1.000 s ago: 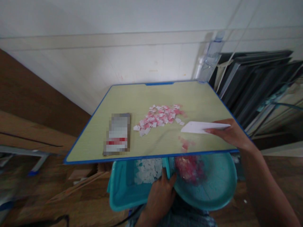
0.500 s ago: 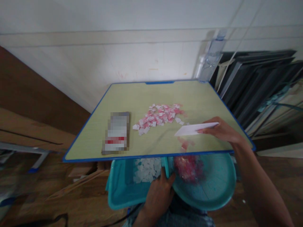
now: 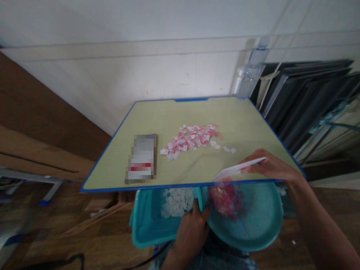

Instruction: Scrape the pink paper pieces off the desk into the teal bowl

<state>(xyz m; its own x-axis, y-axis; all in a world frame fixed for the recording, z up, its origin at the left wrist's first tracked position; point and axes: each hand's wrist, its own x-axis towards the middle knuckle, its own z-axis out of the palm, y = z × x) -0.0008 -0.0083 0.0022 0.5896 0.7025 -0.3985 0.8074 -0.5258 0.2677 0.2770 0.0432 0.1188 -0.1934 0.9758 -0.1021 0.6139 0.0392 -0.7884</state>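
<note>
Head view, reading left to right from where I'm standing: far left there's a brown panel (image 3: 42, 93), then the yellow-green tabletop (image 3: 157, 112) with its blue edging. Near its left side lies a flat slab (image 3: 142, 159), pixelated so I can't tell what it is. Below the near edge sits a rectangular teal tub (image 3: 146, 225) with a bunch of white squares (image 3: 178, 202) in it.

Middle of the tabletop has the main pile (image 3: 191, 138), loose pink and white squares spread in a slanting band, a couple of stray squares (image 3: 226, 149) off to its right. Left hand (image 3: 192, 228) is down where the tub meets the round teal basin (image 3: 258, 221), index finger along the rim; its underside's hidden, so can't tell if it's gripping. That basin holds a reddish-pink heap (image 3: 226, 200), kinda blurry.

Right hand (image 3: 266, 167) is pinching a white card (image 3: 229, 170), tilted, low end by the near edge. Behind that, a clear bottle (image 3: 250, 77) stands against the wall, then black panels (image 3: 306, 86) stacked far right.
</note>
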